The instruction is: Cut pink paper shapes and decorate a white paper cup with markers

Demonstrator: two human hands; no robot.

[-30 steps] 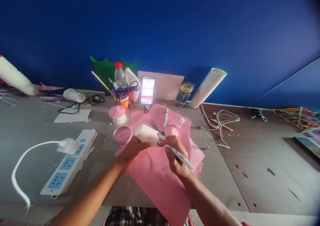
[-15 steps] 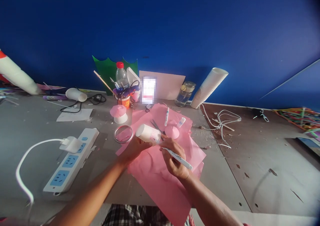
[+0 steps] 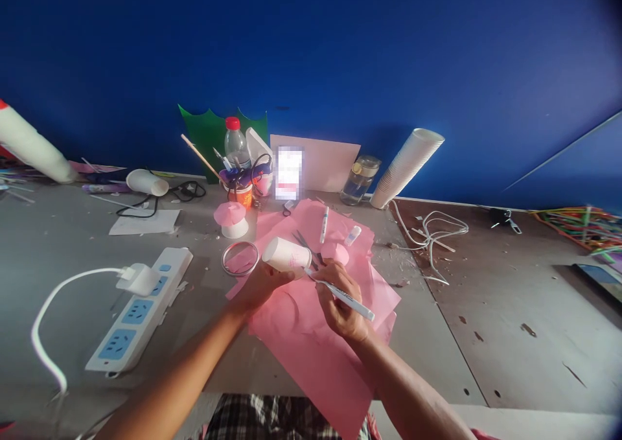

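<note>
My left hand (image 3: 260, 286) grips a white paper cup (image 3: 286, 256) held on its side, base pointing left, above sheets of pink paper (image 3: 315, 336). My right hand (image 3: 340, 301) is closed around a white marker (image 3: 343, 293), its tip touching the cup's side near the rim. Faint pink marks show on the cup. Scissors (image 3: 306, 243), a second marker (image 3: 323, 224) and a small glue tube (image 3: 352, 235) lie on the pink paper just beyond my hands.
A clear tape ring (image 3: 240, 258) and a pink-topped cup (image 3: 232, 220) sit left of the paper. A power strip (image 3: 138, 310) with a white cable lies at the left. A cup stack (image 3: 405, 166), a jar (image 3: 359, 181), a pen holder (image 3: 240, 184) and cables (image 3: 432, 232) stand behind.
The cup has been turned and lifted slightly in my left hand, and my right hand has shifted the marker tip along its side. Nothing else moved.
</note>
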